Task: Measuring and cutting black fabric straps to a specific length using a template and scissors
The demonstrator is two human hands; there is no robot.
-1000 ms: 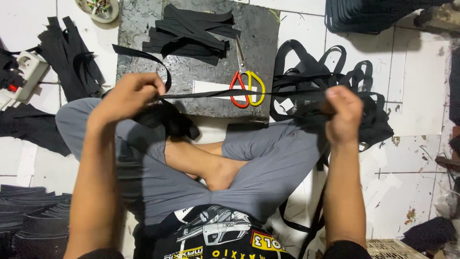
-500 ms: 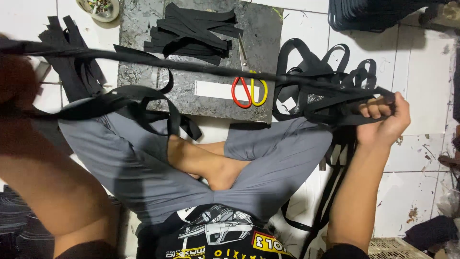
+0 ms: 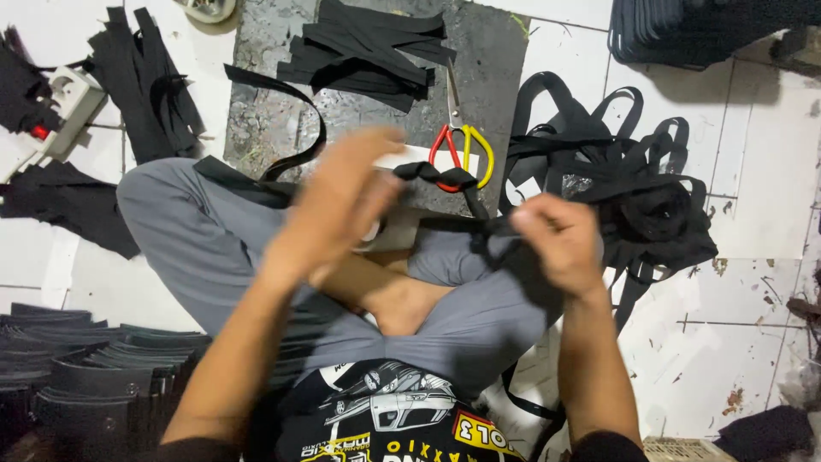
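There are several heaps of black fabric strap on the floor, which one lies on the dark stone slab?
The pile of short cut black strap pieces beside the red-and-yellow-handled scissors. The other heaps lie on white tiles: flat pieces at left, a tangled looped heap at right.

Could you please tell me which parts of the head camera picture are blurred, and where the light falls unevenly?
In the head view, the left hand is smeared by motion blur; the right hand, pinching the long black fabric strap, is sharper. The red-and-yellow-handled scissors look crisp. The white tiled floor is bright, with a soft shadow at top right.
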